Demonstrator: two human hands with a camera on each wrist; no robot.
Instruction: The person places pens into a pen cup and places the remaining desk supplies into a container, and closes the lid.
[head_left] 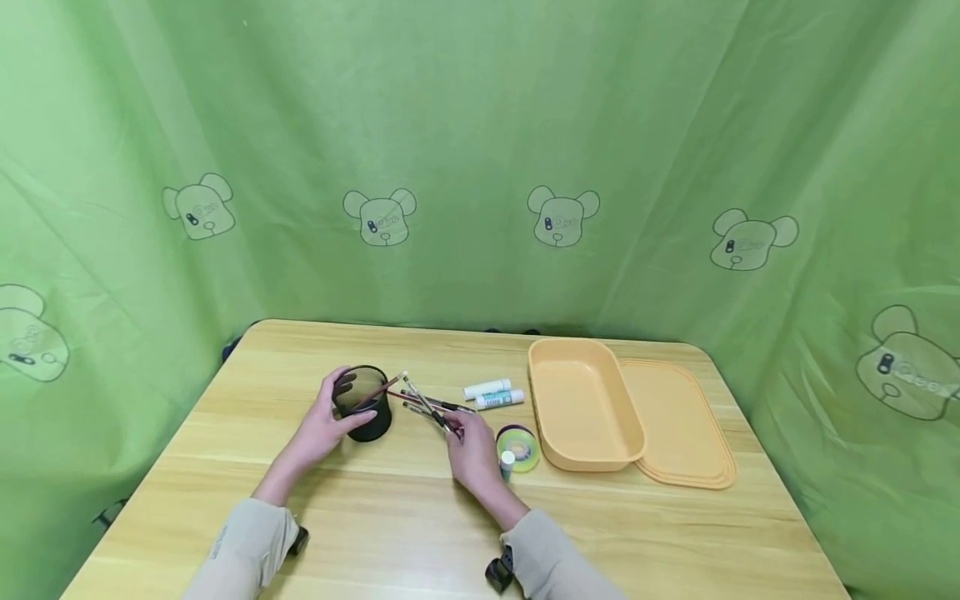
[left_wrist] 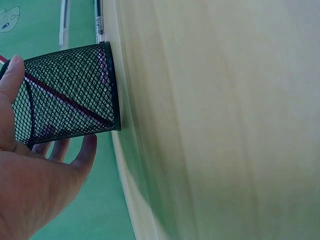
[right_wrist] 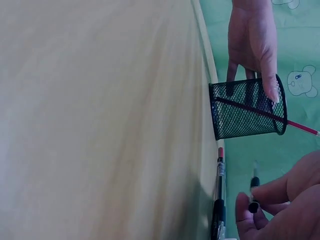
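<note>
My left hand (head_left: 321,427) holds a black mesh pen cup (head_left: 373,427) that stands on the table, thumb on the near side and fingers round the far side. Inside the cup leans a red pencil (head_left: 384,387), its end sticking out over the rim; the left wrist view shows it through the mesh. To the right of the cup, my right hand (head_left: 472,454) pinches a pen (right_wrist: 255,184) with a black grip between thumb and fingers. Several other pens (head_left: 456,407) lie on the table just beyond the right fingertips.
Two white glue sticks (head_left: 500,400) lie beyond the right hand. A roll of tape (head_left: 527,457) and a small white-capped tube (head_left: 507,459) are beside the right wrist. Farther right, an orange plastic box (head_left: 585,400) partly overlaps its flat lid (head_left: 686,425). Green curtains (head_left: 480,283) surround the table.
</note>
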